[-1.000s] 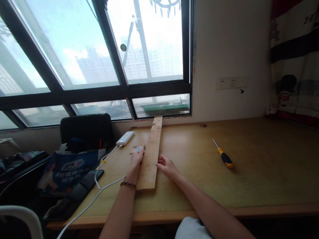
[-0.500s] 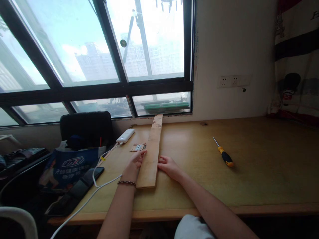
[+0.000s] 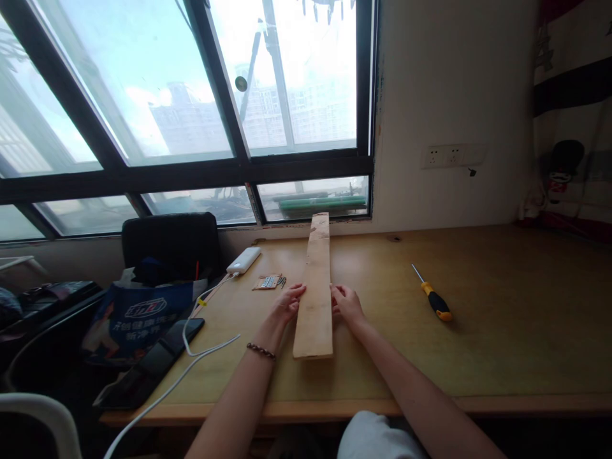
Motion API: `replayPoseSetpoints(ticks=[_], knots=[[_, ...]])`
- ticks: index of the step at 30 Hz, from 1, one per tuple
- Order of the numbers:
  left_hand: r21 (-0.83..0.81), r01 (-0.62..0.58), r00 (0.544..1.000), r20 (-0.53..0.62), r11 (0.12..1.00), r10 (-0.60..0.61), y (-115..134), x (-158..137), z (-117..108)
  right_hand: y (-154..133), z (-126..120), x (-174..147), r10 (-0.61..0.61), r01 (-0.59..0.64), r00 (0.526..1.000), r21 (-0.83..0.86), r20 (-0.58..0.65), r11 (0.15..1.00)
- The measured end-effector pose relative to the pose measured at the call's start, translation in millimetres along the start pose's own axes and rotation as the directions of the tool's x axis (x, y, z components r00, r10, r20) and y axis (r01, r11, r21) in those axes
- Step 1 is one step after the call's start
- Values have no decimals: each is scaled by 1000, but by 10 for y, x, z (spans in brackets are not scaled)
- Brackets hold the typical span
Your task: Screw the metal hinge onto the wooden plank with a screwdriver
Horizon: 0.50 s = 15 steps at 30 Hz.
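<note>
A long, narrow wooden board (image 3: 315, 299) points away from me over the table, its far end near the window sill. My left hand (image 3: 289, 301) grips its left edge, thumb on top and the other fingers partly hidden. On the opposite edge, my right hand (image 3: 347, 305) is closed on the board, some of its fingers out of sight underneath. The board looks slightly raised off the tabletop. Left of it lie a small flat packet (image 3: 268, 282) and several dark screws (image 3: 282, 282). A yellow-and-black screwdriver (image 3: 436, 301) rests to the right, its shaft pointing away.
On the left of the wooden table (image 3: 507, 319) are a white power bank (image 3: 244, 260) and a white cable (image 3: 184, 371). A dark phone-like slab (image 3: 153, 366) lies at the left edge. Beyond it stand a blue bag (image 3: 138, 319) and a black chair (image 3: 169, 245).
Both hands have shifted the board to the right, lifting it a little and turning it straighter. The screws beside the packet show more fully. The screwdriver lies as before.
</note>
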State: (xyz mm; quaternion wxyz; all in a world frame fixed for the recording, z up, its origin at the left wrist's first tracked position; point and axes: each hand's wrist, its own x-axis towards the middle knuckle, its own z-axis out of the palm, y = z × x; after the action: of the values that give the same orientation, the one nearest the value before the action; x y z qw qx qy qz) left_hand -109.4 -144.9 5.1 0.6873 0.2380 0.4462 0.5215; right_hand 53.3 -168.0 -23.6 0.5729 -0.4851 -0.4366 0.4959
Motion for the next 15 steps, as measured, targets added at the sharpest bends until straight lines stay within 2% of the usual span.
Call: replayPoseSetpoints(ticks=[3,6,11,15], knots=[[26,-12,996,87,1000,10,-239,-33,172,-10,-224,29,-127,113,987,-130,-102,985],[30,-81,978,196,996,74,-433,-82,341,-42,-438,3,-210,178,965,-200,-154,964],[62,-127,922,376,990,95,-579,-108,616,-192,-809,-29,-195,179,973,-130,-126,975],[95,-56,923,385,994,15,-697,-34,841,-197,-1117,95,-152,144,983,-80,-107,986]])
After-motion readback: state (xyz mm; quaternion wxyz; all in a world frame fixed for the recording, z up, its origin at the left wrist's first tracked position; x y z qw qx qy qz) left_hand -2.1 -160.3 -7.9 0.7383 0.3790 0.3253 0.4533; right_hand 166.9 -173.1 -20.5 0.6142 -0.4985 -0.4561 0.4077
